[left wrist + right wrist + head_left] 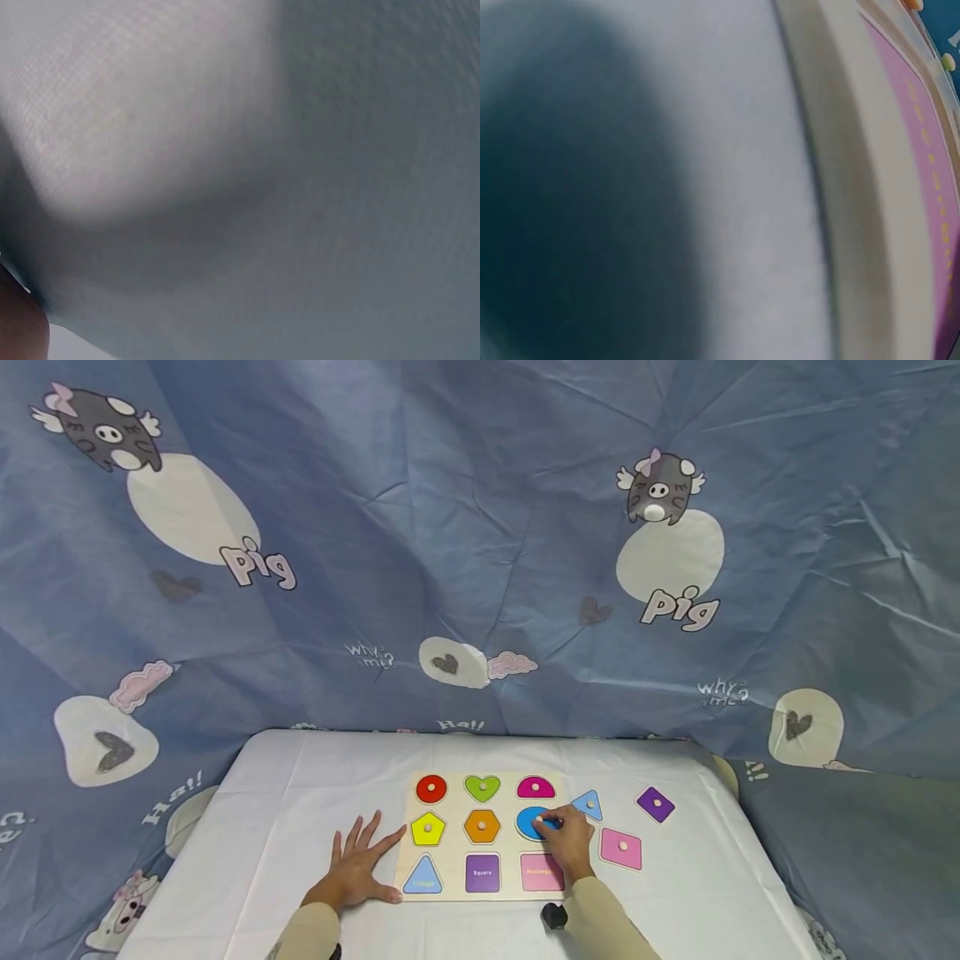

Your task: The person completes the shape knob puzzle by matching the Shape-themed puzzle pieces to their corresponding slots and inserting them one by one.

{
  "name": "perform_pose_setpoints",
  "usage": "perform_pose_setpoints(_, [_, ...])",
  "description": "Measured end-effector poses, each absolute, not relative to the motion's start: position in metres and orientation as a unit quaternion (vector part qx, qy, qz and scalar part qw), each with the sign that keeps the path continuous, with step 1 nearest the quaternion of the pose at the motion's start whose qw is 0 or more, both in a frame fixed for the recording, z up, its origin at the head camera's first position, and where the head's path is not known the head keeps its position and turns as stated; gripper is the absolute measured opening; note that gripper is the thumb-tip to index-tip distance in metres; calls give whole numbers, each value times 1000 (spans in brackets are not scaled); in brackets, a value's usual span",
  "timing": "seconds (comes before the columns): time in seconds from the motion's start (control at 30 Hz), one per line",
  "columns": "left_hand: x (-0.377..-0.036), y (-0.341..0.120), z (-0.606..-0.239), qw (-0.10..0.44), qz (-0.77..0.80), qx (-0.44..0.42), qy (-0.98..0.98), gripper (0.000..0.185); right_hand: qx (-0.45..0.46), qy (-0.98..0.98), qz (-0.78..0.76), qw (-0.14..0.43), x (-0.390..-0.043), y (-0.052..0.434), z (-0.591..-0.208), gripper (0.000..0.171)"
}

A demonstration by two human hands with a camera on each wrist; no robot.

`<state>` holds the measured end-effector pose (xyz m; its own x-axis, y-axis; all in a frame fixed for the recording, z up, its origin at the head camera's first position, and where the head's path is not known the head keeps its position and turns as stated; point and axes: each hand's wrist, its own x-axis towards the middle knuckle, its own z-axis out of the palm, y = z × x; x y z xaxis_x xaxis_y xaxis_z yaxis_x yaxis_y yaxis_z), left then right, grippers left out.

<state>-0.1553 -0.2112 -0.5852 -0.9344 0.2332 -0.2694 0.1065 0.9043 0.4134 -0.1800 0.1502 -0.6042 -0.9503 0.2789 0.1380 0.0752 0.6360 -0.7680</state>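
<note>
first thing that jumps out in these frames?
The wooden shape puzzle board in the middle of the white table, bright pieces filling its upper slots. The right hand pinches the knob of the blue oval piece on the board, while the left hand lies flat at the board's left edge. Three loose pieces lie to the board's right.

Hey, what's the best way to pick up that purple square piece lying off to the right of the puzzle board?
Pinch the small pale knob at the middle of the purple square piece, coming straight down from above. It lies flat on the white table with thin edges, so the raised knob is likely the easiest grip.
</note>
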Motion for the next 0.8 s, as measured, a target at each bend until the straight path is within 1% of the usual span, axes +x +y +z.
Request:
perform_pose_setpoints(0.3, [-154, -212, -584, 154, 200, 89, 964, 110, -105, -898, 408, 126, -180, 150, -611, 14])
perform_pose_setpoints(0.6, [-155, -211, -587, 154, 200, 88, 964, 109, -93, -902, 403, 125, -178, 152, -608, 15])
perform_pose_setpoints(0.8, [-155, -212, -588, 150, 196, 91, 965, 109, -81, -889, 435, 117, -178, 157, -608, 18])
